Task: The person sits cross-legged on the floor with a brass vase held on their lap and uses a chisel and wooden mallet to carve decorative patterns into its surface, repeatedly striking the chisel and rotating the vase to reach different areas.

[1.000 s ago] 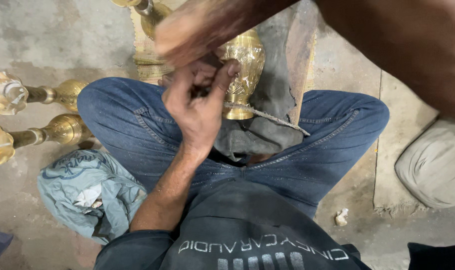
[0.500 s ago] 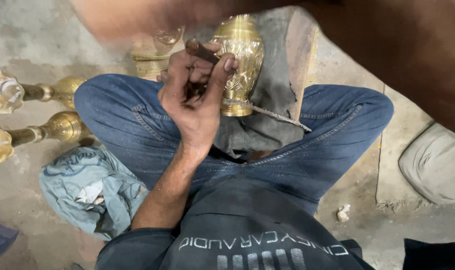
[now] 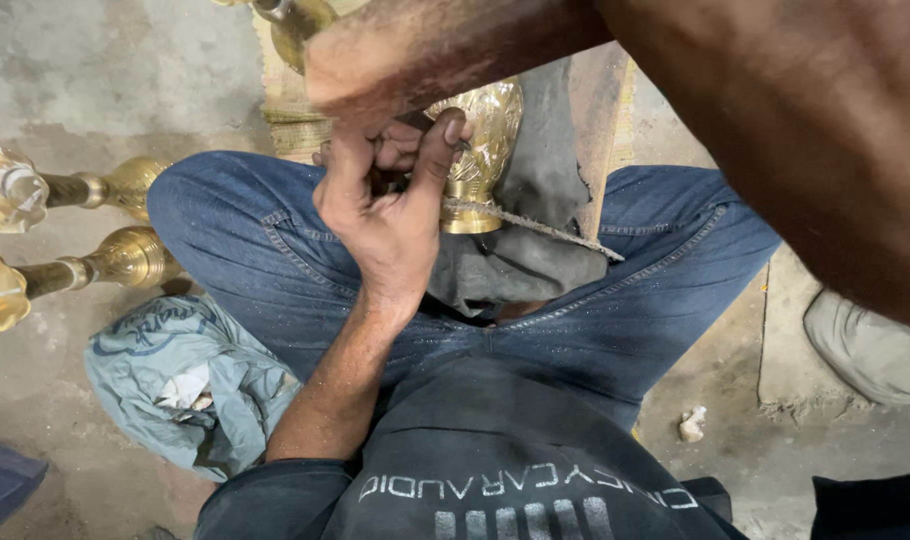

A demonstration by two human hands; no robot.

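I sit cross-legged in blue jeans with an embossed brass vase [image 3: 490,150] resting on a grey cloth [image 3: 550,170] in my lap. My left hand [image 3: 390,215] is curled at the vase's left side, with the thumb pressed against the brass. A thin rough metal file [image 3: 535,226] lies across the vase's foot and over my thigh. My right arm crosses the top of the view close to the camera, blurred. My right hand [image 3: 370,65] hangs over the vase's top and hides it. Whatever the right hand holds cannot be made out.
Two brass stems [image 3: 125,185] [image 3: 125,255] with pale knobs lie on the concrete floor at left. A crumpled grey-blue cloth bag [image 3: 175,380] sits by my left knee. A woven mat [image 3: 285,120] lies behind, a pale sack [image 3: 875,350] at right, a white scrap [image 3: 692,425] nearby.
My right arm has swung back and forth over the vase and now sits lower, covering its top. My left hand has stayed at the vase, thumb shifting slightly.
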